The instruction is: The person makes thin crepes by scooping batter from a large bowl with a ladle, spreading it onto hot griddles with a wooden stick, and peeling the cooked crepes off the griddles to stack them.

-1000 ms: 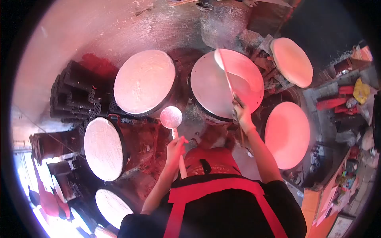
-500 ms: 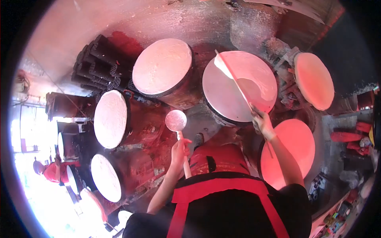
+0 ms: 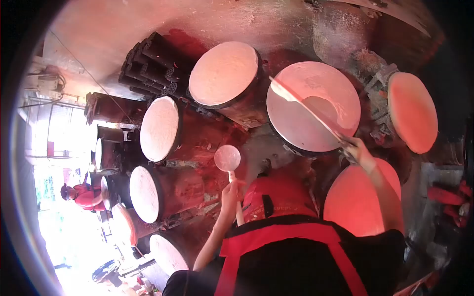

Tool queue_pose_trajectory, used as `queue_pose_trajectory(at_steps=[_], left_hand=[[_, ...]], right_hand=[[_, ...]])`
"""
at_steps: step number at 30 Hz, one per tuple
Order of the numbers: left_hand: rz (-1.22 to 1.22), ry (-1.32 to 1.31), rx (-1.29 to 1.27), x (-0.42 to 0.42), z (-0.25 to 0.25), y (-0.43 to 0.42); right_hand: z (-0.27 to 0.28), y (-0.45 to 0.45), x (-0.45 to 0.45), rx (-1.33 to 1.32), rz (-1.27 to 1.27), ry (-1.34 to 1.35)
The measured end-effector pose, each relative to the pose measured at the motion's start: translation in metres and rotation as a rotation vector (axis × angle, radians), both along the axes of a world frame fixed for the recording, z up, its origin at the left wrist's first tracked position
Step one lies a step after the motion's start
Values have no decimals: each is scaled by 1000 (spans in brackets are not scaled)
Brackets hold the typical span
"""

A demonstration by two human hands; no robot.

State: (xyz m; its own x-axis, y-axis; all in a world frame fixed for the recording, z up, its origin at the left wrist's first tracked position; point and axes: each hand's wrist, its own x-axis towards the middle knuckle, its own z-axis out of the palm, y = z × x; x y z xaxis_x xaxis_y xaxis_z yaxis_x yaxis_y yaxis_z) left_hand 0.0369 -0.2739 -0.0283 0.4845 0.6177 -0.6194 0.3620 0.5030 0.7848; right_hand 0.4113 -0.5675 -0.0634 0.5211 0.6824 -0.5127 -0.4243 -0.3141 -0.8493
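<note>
My left hand point(image 3: 230, 195) is closed round the pale handle of a ladle point(image 3: 227, 158), its round bowl raised in front of my red apron point(image 3: 281, 197). My right hand point(image 3: 357, 152) grips a long thin wooden stick point(image 3: 316, 117) at the near right rim of a large round griddle point(image 3: 291, 126). The stick lies slantwise across the griddle, with white batter gathered near its far end. A pale wet layer of batter point(image 3: 323, 81) covers the griddle's far and right side; a greyer, thinner patch shows beside it.
Other round griddles stand around me: one beyond left point(image 3: 224, 74), one at left point(image 3: 159, 129), one at right point(image 3: 413, 112), one under my right forearm point(image 3: 360, 202). Dark perforated cylinders point(image 3: 153, 66) are stacked by the wall. A person in red point(image 3: 86, 197) is at far left.
The view has turned, so the griddles appear shifted. Across the griddle, the stick has swung to a flatter slant, its far end now near the left rim. The ladle stays in my left hand.
</note>
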Motion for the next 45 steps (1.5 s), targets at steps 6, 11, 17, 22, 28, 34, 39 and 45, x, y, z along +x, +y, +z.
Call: queue_pose_trajectory(at_steps=[6,11,17,22,28,34,39,45], left_hand=[[30,66,35,-16,6,-21],[-124,39,68,-17,2,-2],[-269,-22,20,-1,-10,34],[-464,-77,-63,-1,-5,86],[-625,-26,-57,-35,-20,176],[-513,-27,-6,-123,-30,244],[-313,15,17,-177,-10,270],[-367,-38,83,-197,-20,289]], right_hand=[[-22,25,50,-98,-195,-145],[-53,-8,-40,166,-16,22],[-23,-10,-112,130,-563,-86],[-47,38,-169,140,-492,-29],[-58,43,-318,-10,-603,-10],[-57,326,-248,400,-1099,158],[-109,499,-112,209,-1185,-304],[-126,506,-171,15,-1403,-477]])
